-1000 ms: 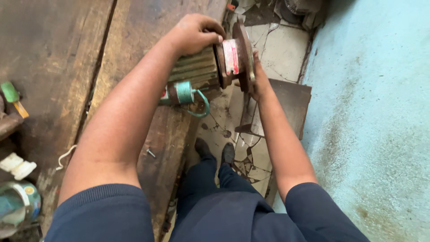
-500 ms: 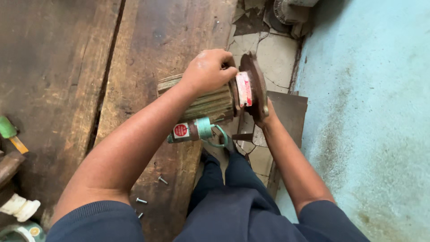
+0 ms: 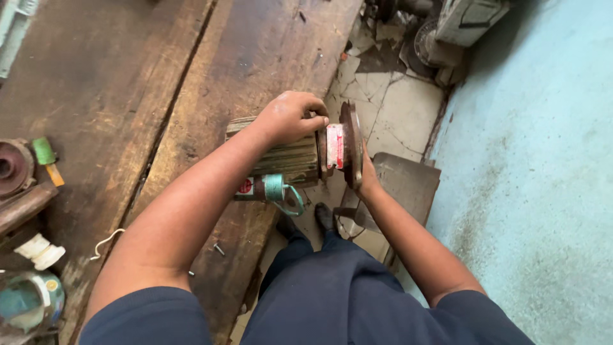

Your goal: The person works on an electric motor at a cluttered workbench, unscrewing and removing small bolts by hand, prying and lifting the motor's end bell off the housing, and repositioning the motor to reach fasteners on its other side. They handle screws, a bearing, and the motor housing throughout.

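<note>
At the centre of the frame the left hand (image 3: 290, 118) is curled over the top of a ribbed electric motor (image 3: 281, 153), fingers closed onto its front end, while the right hand (image 3: 368, 185) sits mostly hidden behind the rusty round flange (image 3: 352, 144) at that end, so I cannot tell how far it is open. The motor lies on its side at the edge of the dark wooden bench (image 3: 128, 96), with a teal-and-red spray can (image 3: 268, 188) just below it. Further out, 2 loose screws (image 3: 219, 249) lie on the bench lower centre, a green-handled tool (image 3: 48, 160) sits at the left edge, and cracked floor tiles (image 3: 396, 108) show at upper right.
</note>
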